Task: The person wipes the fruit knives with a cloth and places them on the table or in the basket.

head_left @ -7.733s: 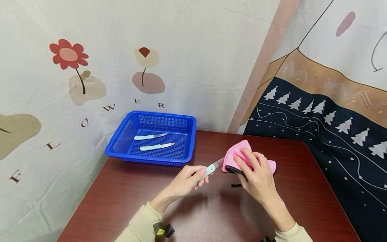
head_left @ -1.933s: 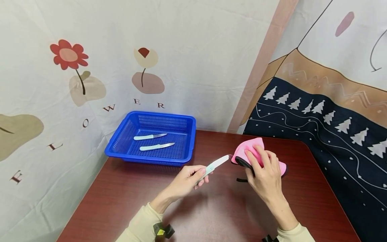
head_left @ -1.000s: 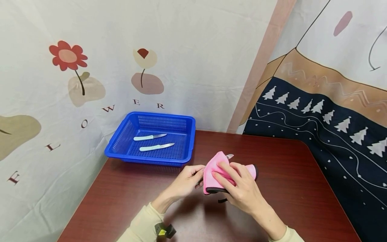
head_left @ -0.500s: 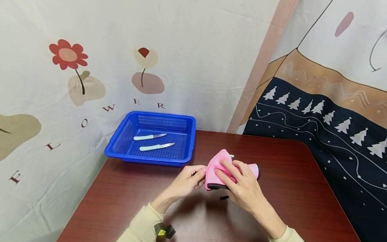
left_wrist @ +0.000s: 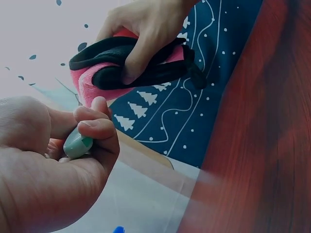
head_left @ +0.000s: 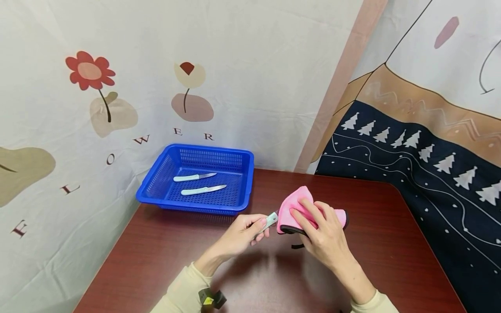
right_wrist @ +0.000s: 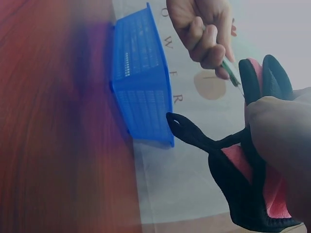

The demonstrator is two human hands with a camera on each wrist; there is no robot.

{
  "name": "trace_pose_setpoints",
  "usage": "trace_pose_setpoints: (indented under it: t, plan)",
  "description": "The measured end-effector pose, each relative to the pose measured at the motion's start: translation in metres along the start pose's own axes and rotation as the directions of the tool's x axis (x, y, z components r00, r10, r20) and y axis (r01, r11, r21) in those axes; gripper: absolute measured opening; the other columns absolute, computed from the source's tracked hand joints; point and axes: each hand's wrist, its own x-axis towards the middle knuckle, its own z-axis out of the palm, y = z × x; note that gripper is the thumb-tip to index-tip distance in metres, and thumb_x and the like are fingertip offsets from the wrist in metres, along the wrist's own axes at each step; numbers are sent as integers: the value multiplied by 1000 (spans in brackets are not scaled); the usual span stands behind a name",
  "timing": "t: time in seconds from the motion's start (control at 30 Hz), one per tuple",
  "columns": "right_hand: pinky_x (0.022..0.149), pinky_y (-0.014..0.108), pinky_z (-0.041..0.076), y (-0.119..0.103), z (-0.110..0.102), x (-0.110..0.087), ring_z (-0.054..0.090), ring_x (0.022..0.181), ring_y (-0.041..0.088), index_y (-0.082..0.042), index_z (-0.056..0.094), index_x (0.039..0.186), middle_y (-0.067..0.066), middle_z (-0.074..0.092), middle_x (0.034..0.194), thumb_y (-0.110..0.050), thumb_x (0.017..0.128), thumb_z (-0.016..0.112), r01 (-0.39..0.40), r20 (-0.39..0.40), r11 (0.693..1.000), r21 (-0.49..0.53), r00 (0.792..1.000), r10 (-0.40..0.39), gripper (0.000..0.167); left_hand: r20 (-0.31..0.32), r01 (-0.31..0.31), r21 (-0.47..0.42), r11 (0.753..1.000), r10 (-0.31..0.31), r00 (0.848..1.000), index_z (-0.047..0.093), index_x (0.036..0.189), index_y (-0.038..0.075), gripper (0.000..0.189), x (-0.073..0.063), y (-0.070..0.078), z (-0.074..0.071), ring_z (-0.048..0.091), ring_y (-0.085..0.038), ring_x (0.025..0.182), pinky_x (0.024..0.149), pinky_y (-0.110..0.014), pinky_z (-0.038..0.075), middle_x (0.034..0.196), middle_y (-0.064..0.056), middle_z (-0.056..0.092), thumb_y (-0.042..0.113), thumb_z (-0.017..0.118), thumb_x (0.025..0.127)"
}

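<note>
My left hand (head_left: 238,237) grips the pale green handle of a small knife (head_left: 270,220), held above the table. Pink cloth (head_left: 294,208) with black edging wraps over the knife's blade, hiding nearly all of it. My right hand (head_left: 325,234) pinches that folded cloth, thumb below and fingers on top. In the left wrist view the butt of the knife handle (left_wrist: 77,143) pokes out of the curled left fingers. From the right wrist, the cloth's black hanging loop (right_wrist: 187,130) dangles, and a sliver of blade shows by the handle (right_wrist: 231,72).
A blue plastic basket (head_left: 195,206) stands at the back left of the reddish-brown table (head_left: 375,208). Inside lie two similar knives, an upper one (head_left: 188,178) and a lower one (head_left: 195,191). A printed fabric backdrop (head_left: 266,87) hangs behind the table.
The right hand drew the cloth off toward the tip, slid it back down to the handle, and now has shifted slightly outward, uncovering the handle's front. The left hand stays nearly still.
</note>
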Motion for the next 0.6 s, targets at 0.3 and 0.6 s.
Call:
trace_pose_setpoints:
  t: [0.3, 0.6]
  plan:
    - [92, 57, 50, 12, -3, -6, 62, 109, 49, -11, 78, 137, 24, 72, 145, -22, 103, 59, -25, -9, 1000, -9, 1000, 25, 41, 4, 7, -27, 1000, -7, 1000, 75, 121, -8, 35, -1, 1, 1, 50, -2, 67, 60, -15, 42, 86, -23, 63, 13, 48, 121]
    - [88, 59, 51, 21, -7, -7, 62, 106, 48, -9, 79, 136, 26, 72, 143, -23, 106, 58, -79, -25, 996, -40, 997, 78, 39, 8, 6, -14, 1000, -6, 1000, 76, 122, -8, 35, 0, 1, 1, 51, -2, 68, 59, -15, 43, 87, -9, 66, 13, 48, 121]
